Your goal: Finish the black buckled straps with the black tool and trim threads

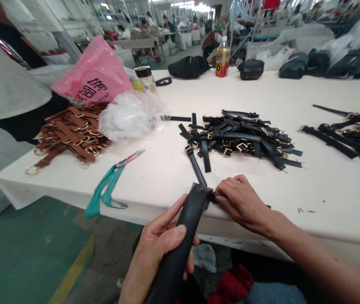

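here the left hand (159, 245) grips a black strap (183, 236), its lower end cut off.

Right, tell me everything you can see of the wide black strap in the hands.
The wide strap is smooth, matte black, like leather or rubber. It rises from the lower edge of the picture to the table's edge. The left hand grips its middle; the right hand pinches its top end, where a narrow buckled strap joins it.
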### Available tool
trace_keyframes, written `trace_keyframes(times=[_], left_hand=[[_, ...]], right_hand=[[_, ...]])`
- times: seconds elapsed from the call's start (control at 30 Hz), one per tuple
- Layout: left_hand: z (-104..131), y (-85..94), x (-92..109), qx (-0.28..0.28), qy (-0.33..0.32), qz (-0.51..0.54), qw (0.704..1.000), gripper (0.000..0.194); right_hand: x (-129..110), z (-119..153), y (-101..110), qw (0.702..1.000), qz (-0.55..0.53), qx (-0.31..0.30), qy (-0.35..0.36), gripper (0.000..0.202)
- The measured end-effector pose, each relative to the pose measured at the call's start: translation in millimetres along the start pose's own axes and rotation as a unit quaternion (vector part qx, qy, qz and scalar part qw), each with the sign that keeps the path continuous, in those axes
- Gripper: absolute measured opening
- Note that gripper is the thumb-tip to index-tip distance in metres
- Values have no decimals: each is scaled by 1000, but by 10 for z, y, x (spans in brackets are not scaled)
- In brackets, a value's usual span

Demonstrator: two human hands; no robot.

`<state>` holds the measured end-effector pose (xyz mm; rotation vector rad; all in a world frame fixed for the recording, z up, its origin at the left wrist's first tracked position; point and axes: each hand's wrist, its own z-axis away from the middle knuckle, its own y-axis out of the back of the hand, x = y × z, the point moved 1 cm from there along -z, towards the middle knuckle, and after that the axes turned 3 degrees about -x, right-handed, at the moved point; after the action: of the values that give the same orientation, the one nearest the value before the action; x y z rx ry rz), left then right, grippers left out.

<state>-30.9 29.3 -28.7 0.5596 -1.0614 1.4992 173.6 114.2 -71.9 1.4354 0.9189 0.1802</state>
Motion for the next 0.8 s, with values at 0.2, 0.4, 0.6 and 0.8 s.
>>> trace_keyframes(times=[0.2, 0.4, 0.6, 0.8], left_hand=[[5, 12, -14, -9, -8, 7, 1000, 74], [3, 26, -23, -7, -9, 13, 1000, 69], [-5, 12, -17, -7, -16, 16, 1000, 72], [16, 4, -13, 5, -13, 21, 1000, 76]], right_hand=[[40, -41, -12, 999, -33, -5, 0, 14], [104, -114, -42, 996, -89, -10, -6, 14], [44, -206, -36, 976, -204, 25, -66, 13], [50, -281, -66, 950, -290, 33, -107, 11]])
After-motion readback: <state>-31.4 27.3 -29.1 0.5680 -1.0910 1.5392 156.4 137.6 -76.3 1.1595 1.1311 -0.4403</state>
